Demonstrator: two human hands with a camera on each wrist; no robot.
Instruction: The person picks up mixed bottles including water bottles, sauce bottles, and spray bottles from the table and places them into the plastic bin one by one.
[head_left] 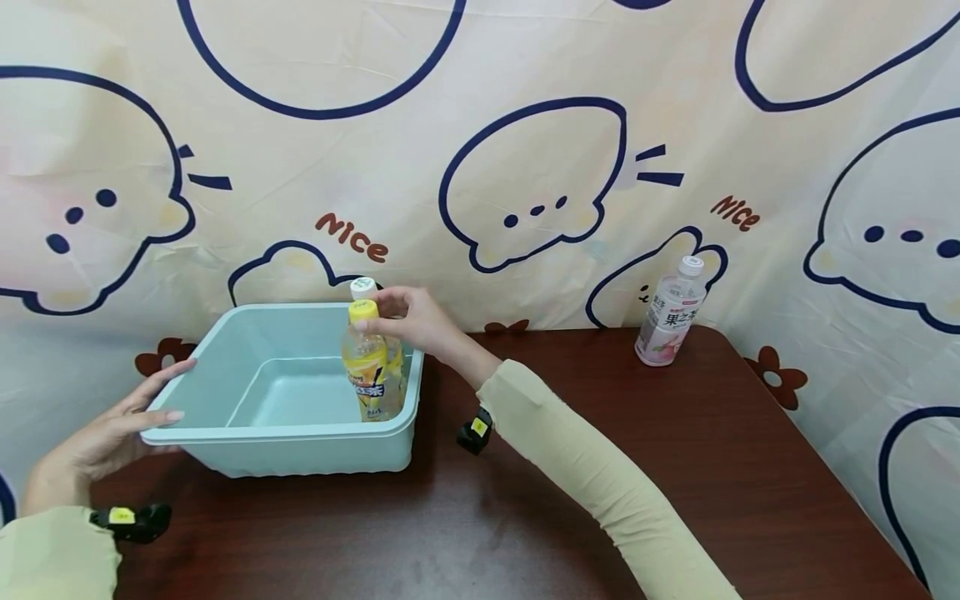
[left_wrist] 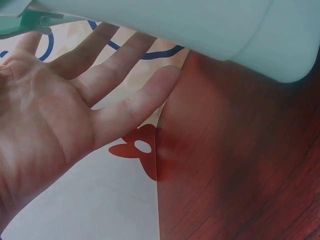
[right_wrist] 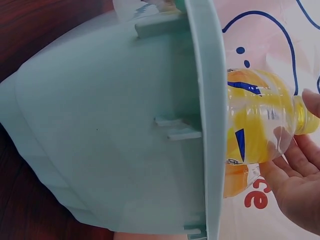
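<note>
A pale blue-green plastic basin (head_left: 300, 450) stands on the table's left part. My left hand (head_left: 112, 429) holds its left rim, thumb over the edge; in the left wrist view the other fingers (left_wrist: 132, 107) stretch beneath the rim. At the basin's right end, a yellow-capped drink bottle (head_left: 365, 362) stands inside, pinched near its cap by my right hand (head_left: 412, 321). Close behind is a white-capped bottle (head_left: 363, 288), mostly hidden. The right wrist view shows the yellow-labelled bottle (right_wrist: 260, 117) above the basin wall (right_wrist: 110, 125), with my thumb at its cap.
A clear bottle with a white cap and pink label (head_left: 667, 315) stands at the back right of the dark wooden table (head_left: 570, 467). A cartoon-printed cloth (head_left: 525, 50) hangs behind the table. Black wrist cameras (head_left: 476, 431) are strapped to both wrists.
</note>
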